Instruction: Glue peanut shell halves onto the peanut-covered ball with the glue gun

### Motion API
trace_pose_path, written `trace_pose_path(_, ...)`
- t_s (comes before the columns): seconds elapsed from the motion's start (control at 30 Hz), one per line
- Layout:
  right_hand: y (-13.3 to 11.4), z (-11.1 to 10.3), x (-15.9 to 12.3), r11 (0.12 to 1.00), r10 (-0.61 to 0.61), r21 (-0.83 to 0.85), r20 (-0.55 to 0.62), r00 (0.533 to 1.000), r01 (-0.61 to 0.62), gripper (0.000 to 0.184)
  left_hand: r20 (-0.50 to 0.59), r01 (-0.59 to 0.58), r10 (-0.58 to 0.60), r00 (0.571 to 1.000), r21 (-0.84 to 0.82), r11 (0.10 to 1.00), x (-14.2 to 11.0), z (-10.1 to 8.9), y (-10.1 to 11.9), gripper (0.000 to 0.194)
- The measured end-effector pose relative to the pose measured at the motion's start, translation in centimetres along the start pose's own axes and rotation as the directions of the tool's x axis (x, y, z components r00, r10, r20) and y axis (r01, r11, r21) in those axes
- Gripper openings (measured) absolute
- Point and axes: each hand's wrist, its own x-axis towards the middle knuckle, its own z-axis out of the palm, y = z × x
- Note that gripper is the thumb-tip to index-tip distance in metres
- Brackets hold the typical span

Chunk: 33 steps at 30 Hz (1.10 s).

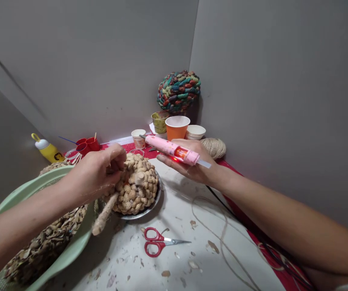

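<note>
My left hand (96,174) is closed in a pinch against the top left of a ball covered in peanut shells (137,188), and what its fingers hold is hidden. A twine-wrapped stick (103,216) juts out below this hand, towards me. The ball rests in a metal dish (149,209). My right hand (192,163) grips a pink glue gun (174,151) with a red light on its body, its tip pointing left above the ball. A black cord (222,204) runs from near that hand along the table.
A green basket of peanut shells (45,242) sits at the left. Red scissors (158,241) lie in front of the dish. At the back stand an orange cup (177,127), small paper cups, red cups, a yellow bottle (48,150), a twine ball (215,147) and a painted shell ball (178,91).
</note>
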Motion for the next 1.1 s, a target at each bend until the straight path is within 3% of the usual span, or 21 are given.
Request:
trace_pose_path(0.17, -0.1, -0.1, 0.0, 0.997, 0.064, 0.032, 0.03, 0.997, -0.065, 0.036, 0.088, -0.006, 0.004, 0.996, 0.029, 1.0, 0.5, -0.5, 0.9, 0.014)
trace_pose_path(0.33, -0.2, 0.0, -0.1, 0.997, 0.081, 0.009, 0.047, 0.996, -0.081, 0.039, 0.078, -0.068, 0.069, 0.995, -0.019, 0.997, 0.4, -0.4, 0.3, 0.023)
trace_pose_path(0.53, 0.5, 0.3, -0.4, 0.982, 0.183, -0.063, 0.125, 0.975, -0.176, 0.041, 0.035, 0.071, -0.069, 0.997, -0.059, 0.996, 0.0, -0.2, 0.3, 0.013)
trace_pose_path(0.67, 1.5, 0.7, -0.8, 0.938, 0.34, -0.162, 0.27, 0.901, -0.306, 0.043, -0.014, 0.031, -0.032, 0.999, -0.053, 0.998, 0.0, 0.0, -0.5, 0.01)
trace_pose_path(0.8, 2.2, 1.2, -1.0, 0.841, 0.534, -0.344, 0.407, 0.741, -0.417, 0.036, -0.04, 0.035, -0.037, 0.998, -0.053, 0.998, 0.2, 0.0, -1.1, 0.013)
trace_pose_path(0.87, 2.4, 1.4, -1.1, 0.799, 0.596, -0.416, 0.451, 0.665, -0.434, 0.029, -0.023, 0.084, -0.087, 0.996, -0.124, 0.989, 0.2, 0.0, -1.1, 0.014)
trace_pose_path(0.97, 2.6, 1.9, -1.2, 0.774, 0.63, -0.469, 0.499, 0.595, -0.426, 0.024, -0.036, 0.196, -0.211, 0.977, -0.256, 0.947, 0.0, -0.1, -1.2, 0.019)
trace_pose_path(1.1, 3.0, 2.5, -1.5, 0.748, 0.662, -0.521, 0.543, 0.516, -0.41, 0.024, -0.123, 0.33, -0.391, 0.912, -0.347, 0.878, 0.0, -0.4, -1.8, 0.027)
